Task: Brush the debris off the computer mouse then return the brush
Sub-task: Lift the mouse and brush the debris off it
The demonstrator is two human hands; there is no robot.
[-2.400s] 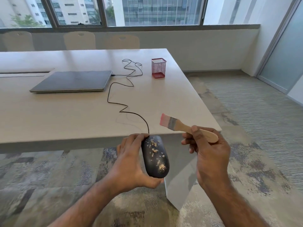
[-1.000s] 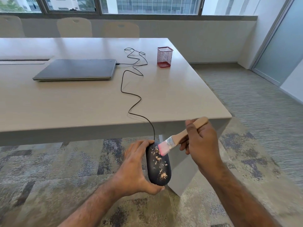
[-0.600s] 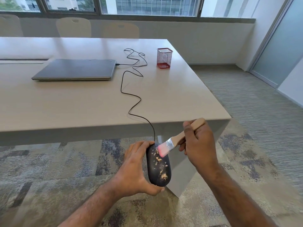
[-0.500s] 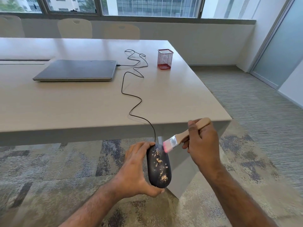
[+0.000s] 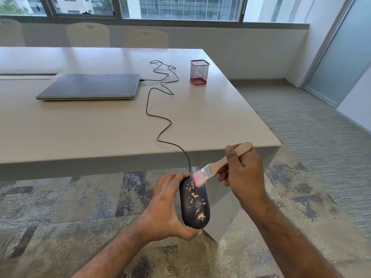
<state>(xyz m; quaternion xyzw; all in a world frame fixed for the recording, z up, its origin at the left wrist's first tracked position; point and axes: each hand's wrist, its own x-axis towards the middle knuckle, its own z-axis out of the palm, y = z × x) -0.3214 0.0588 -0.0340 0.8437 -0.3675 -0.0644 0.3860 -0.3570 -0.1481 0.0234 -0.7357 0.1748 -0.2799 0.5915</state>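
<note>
Landmark = table (image 5: 100, 127). Laptop (image 5: 90, 86), closed, lies flat on the table's far left part. L hand (image 5: 168, 207) is held off the table's near edge, over the carpet (image 5: 50, 207), w/ fingers curled over the far end of the mouse (image 5: 194, 203) and thumb hooked under its near end. Mouse is black, long axis running near-to-far, cable end pointing toward the table, top face up w/ tan debris (image 5: 195, 199) scattered along it. Cable (image 5: 158, 117) snakes from mouse up over the table edge to the laptop. Red mesh pen cup (image 5: 199, 72) stands upright near the table's far right edge. Brush (image 5: 218, 166) slants down-left, pink bristles touching the mouse's far end, wooden handle rising up-right. R hand (image 5: 244, 175), just off the table's near right corner, grips that handle, fingers wrapped round it, forefinger laid across the top.
</note>
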